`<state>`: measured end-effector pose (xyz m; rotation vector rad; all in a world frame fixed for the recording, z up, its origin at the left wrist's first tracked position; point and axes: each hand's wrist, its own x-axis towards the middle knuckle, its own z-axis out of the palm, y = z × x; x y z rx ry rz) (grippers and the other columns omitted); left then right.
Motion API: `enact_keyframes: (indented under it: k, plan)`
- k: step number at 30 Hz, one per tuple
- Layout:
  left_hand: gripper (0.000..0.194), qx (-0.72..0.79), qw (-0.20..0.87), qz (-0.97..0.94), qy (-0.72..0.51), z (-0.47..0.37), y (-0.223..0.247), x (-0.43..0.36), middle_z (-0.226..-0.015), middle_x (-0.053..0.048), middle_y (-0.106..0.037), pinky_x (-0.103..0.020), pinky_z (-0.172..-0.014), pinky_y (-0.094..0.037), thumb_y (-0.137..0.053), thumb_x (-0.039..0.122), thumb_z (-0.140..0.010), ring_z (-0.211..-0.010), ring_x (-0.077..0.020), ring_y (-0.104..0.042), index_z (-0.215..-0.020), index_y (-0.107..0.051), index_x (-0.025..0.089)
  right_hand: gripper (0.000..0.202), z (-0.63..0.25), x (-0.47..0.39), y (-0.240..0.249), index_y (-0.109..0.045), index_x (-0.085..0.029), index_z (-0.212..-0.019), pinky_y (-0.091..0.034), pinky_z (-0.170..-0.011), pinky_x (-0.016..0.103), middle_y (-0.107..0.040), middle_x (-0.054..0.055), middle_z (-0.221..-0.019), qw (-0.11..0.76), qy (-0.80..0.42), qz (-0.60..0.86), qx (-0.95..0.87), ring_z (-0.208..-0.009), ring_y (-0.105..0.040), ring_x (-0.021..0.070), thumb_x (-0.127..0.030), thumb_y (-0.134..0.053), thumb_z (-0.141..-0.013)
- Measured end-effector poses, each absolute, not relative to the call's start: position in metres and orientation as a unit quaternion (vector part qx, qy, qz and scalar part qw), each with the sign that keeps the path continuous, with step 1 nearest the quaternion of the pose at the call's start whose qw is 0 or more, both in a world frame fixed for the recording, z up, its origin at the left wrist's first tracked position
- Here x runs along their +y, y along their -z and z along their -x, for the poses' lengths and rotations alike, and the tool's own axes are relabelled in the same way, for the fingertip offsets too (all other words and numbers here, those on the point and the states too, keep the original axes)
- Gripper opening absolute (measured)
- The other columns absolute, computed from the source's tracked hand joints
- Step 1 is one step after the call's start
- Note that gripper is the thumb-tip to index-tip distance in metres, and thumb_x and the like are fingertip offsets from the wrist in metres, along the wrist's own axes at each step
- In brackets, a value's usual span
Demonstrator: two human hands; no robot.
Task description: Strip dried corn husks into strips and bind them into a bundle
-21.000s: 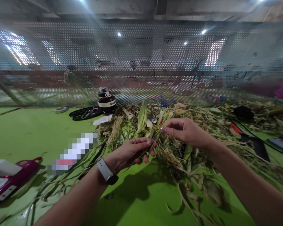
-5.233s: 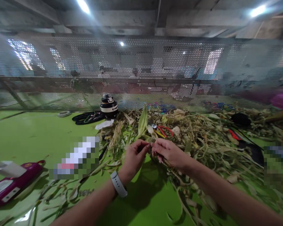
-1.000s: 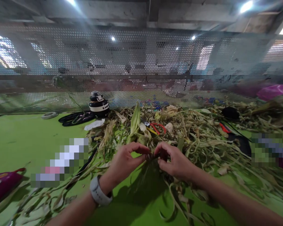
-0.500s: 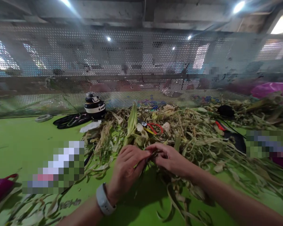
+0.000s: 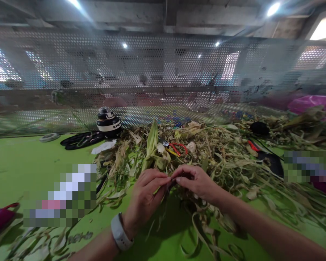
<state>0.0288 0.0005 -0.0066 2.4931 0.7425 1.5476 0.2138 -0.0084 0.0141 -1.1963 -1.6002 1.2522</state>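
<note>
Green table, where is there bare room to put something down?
The bright green table top is bare at far left, between the small white ring, the black straps and the purple case. A smaller bare strip lies near the wrists, under the left hand. The heap of dry corn husks crowds the middle and right, around the right hand.

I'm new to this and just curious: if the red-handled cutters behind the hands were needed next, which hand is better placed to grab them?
Probably the right hand. The red-handled cutters lie on the leaf pile just beyond it, while the left hand sits lower and farther off. Both hands are pinching leaf strips.
</note>
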Motion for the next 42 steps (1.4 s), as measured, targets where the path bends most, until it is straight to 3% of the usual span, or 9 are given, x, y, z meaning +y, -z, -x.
enact_keyframes:
  k: [3, 10, 18, 29, 34, 39, 42]
  plan:
    - [0.014, 0.250, 0.060, -0.826, -0.501, -0.028, 0.008, 0.001, -0.083, -0.005, -0.066, -0.031, -0.074, -0.048, -0.059, 0.009, -0.078, -0.082, -0.0170, -0.058, -0.087, -0.061, 0.018, 0.013, -0.214, -0.010, -0.018, -0.058, -0.016, -0.086, -0.034, -0.044, 0.018, -0.050, -0.005, -0.053, 0.365, -0.513, 0.486, -0.607, -0.047, -0.046, 0.0079, -0.022, -0.054, -0.075]
    - [0.003, 0.305, 0.074, -0.833, -0.456, -0.029, 0.011, 0.000, -0.080, -0.004, -0.061, -0.029, -0.067, -0.046, -0.053, 0.018, -0.083, -0.076, -0.0163, -0.056, -0.081, -0.056, 0.018, 0.016, -0.214, -0.013, -0.021, -0.059, -0.013, -0.086, -0.026, -0.044, 0.016, -0.045, -0.007, -0.055, 0.350, -0.544, 0.436, -0.626, -0.047, -0.035, 0.0043, -0.022, -0.061, -0.073]
    - [0.004, 0.288, 0.100, -0.826, -0.475, -0.031, 0.013, 0.004, -0.080, -0.003, -0.059, -0.025, -0.064, -0.047, -0.050, 0.018, -0.084, -0.074, -0.0139, -0.057, -0.082, -0.054, 0.018, 0.026, -0.213, -0.009, -0.011, -0.058, -0.013, -0.078, -0.033, -0.046, 0.017, -0.051, -0.005, -0.059, 0.377, -0.542, 0.414, -0.626, -0.048, -0.041, 0.0045, -0.036, -0.067, -0.070]
    - [0.005, 0.276, 0.088, -0.836, -0.467, -0.030, 0.014, 0.003, -0.079, -0.004, -0.059, -0.026, -0.062, -0.047, -0.050, 0.021, -0.084, -0.073, -0.0153, -0.057, -0.083, -0.054, 0.018, 0.020, -0.218, -0.007, -0.013, -0.054, -0.017, -0.081, -0.033, -0.040, 0.016, -0.047, -0.006, -0.052, 0.392, -0.484, 0.464, -0.629, -0.043, -0.043, 0.0058, -0.034, -0.060, -0.077]
    - [0.004, 0.257, 0.043, -0.845, -0.467, -0.030, 0.014, 0.004, -0.077, -0.004, -0.061, -0.028, -0.065, -0.045, -0.050, 0.017, -0.085, -0.073, -0.0157, -0.057, -0.084, -0.053, 0.018, 0.026, -0.218, -0.010, -0.020, -0.056, -0.018, -0.103, -0.036, -0.045, 0.017, -0.057, 0.000, -0.083, 0.349, -0.503, 0.439, -0.658, -0.050, -0.042, 0.0043, -0.024, -0.056, -0.078]
    - [0.003, 0.256, 0.014, -0.846, -0.467, -0.031, 0.013, 0.004, -0.076, -0.002, -0.061, -0.028, -0.066, -0.043, -0.051, 0.016, -0.084, -0.072, -0.0149, -0.057, -0.083, -0.053, 0.018, 0.012, -0.218, -0.009, -0.017, -0.062, -0.015, -0.083, -0.037, -0.053, 0.020, -0.055, 0.000, -0.076, 0.362, -0.400, 0.433, -0.723, -0.060, -0.046, 0.0081, -0.022, -0.056, -0.077]
    - [0.004, 0.256, 0.004, -0.844, -0.471, -0.031, 0.012, 0.004, -0.073, -0.002, -0.061, -0.028, -0.065, -0.043, -0.051, 0.016, -0.084, -0.069, -0.0146, -0.057, -0.081, -0.052, 0.018, 0.010, -0.219, -0.009, -0.018, -0.061, -0.015, -0.081, -0.039, -0.054, 0.021, -0.057, 0.002, -0.079, 0.393, -0.343, 0.436, -0.733, -0.061, -0.048, 0.0092, -0.023, -0.056, -0.078]
